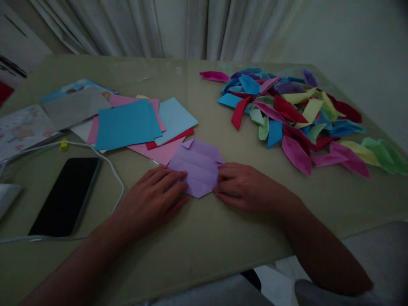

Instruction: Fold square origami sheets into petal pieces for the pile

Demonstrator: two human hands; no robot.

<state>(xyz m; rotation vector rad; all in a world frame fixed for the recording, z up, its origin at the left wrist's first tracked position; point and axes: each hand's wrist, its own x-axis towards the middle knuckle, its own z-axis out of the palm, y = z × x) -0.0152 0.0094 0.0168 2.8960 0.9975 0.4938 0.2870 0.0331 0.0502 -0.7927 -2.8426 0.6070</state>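
Note:
A sheet of purple origami paper [204,168] lies in front of me, with crease lines across it and small folded flaps at its corners. My left hand [159,189] holds its left edge down, fingers bent together on the paper. At the right edge, my right hand [239,187] pinches the paper between thumb and curled fingers, near a small folded corner. The fingertips hide part of both side edges. Just behind the purple sheet, loose coloured squares lie stacked, among them a blue sheet [127,123], a light blue sheet [175,119] and a pink sheet [162,151].
Many folded coloured paper pieces [288,106] are heaped at the right of the table [178,242]. On the left lie a black phone [66,195], a white cable [116,172] with a yellow clip [63,145], and printed booklets [24,127]. Curtains [178,29] hang behind.

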